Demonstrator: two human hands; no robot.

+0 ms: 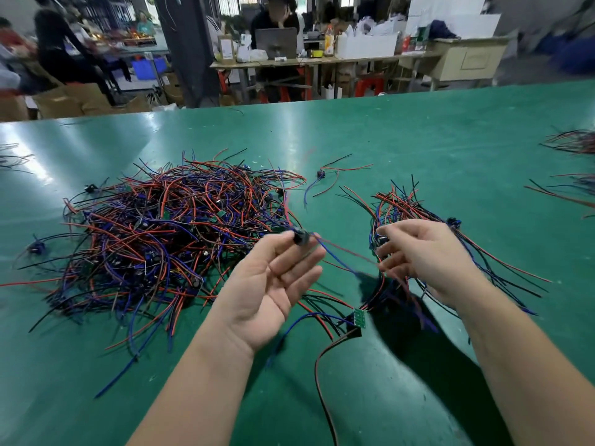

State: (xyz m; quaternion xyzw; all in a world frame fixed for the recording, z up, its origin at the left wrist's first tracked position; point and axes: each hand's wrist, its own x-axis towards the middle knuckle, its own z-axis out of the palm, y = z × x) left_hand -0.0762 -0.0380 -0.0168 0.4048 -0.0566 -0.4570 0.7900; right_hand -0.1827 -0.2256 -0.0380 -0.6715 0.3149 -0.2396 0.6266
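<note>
Sprawling at nine o'clock of the hands, a big tangle of red, blue and black wires [167, 233] lies on the green table [418, 140]. Next comes the left hand [273, 284], palm up, with thumb and forefinger pinching a small black component [301, 238] at its twelve o'clock and the other fingers loosely spread. Blue and red leads [335, 256] run toward four o'clock to the right hand [428, 255], whose curled fingers close on them; blur hides the exact grip. A smaller wire bundle [405, 204] lies at that hand's twelve o'clock, and a small green circuit board [359, 317] at its seven o'clock.
</note>
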